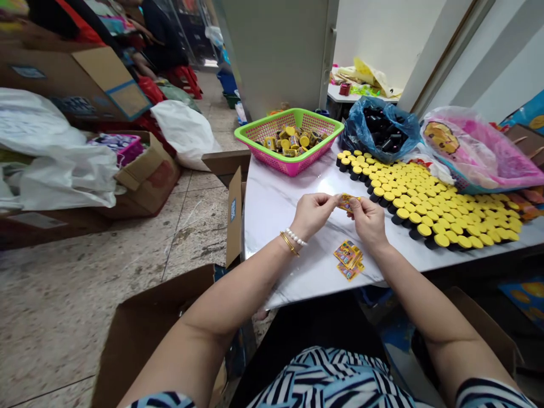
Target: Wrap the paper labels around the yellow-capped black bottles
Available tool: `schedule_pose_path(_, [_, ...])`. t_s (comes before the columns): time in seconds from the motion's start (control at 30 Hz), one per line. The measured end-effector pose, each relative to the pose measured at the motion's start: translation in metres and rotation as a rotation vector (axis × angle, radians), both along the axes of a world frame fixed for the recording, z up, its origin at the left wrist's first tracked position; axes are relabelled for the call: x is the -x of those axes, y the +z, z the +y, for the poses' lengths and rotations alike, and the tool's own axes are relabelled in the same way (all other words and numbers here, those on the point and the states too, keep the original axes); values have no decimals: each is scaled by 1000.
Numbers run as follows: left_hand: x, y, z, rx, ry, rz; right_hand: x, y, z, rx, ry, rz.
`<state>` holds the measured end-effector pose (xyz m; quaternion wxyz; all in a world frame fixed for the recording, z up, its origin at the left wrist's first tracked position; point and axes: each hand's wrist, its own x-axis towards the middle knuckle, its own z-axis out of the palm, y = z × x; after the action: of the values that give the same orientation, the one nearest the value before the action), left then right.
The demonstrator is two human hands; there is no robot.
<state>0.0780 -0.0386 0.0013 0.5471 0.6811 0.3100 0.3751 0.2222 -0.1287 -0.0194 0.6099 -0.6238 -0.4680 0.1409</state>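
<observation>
Both my hands meet over the white marble table (276, 198), pinching a small yellow-orange sticker label (346, 201) between them. My left hand (312, 214), with a pearl bracelet and a gold bangle at the wrist, grips the label's left end. My right hand (369, 222) grips its right end. A small stack of the same labels (348, 259) lies on the table just below my right wrist. To the right, several small black containers with yellow caps (433, 207) stand packed in rows.
A green and pink basket (255, 136) at the table's far end holds labelled containers. A blue bag of black containers (382, 130) and a pink bag (480, 150) sit behind the rows. Open cardboard boxes (144, 328) stand by my knees and on the floor at left, with white bags.
</observation>
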Motion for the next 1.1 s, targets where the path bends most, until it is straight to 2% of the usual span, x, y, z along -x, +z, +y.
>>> schedule_pose_path(0.13, [1, 3, 3, 96, 20, -68, -2, -1, -1, -10, -16, -3])
schedule_pose_path(0.37, [1, 3, 0, 75, -45, -2, -5, -4, -3, 1, -7, -73])
schedule_pose_path(0.5, [3, 1, 2, 66, -124, 9, 1, -3, -4, 21, 14, -236])
schedule_pose_path(0.63, [8, 3, 7, 72, -87, 89, 6, -5, -3, 9, -17, -459])
schedule_pose_path(0.8, [10, 5, 8, 63, -93, 119, 10, -12, 1, 25, 25, -479])
schedule_pose_path(0.9, [8, 1, 11, -12, -36, 170, 10, -16, 2, 48, 86, -486])
schedule_pose_path(1.03, [0, -7, 19, -253, 118, 316, 3, -17, 4, 151, 41, -516])
schedule_pose_path(1.1, [-3, -10, 21, -241, 106, 285, 0, -14, 2, 181, 13, -443])
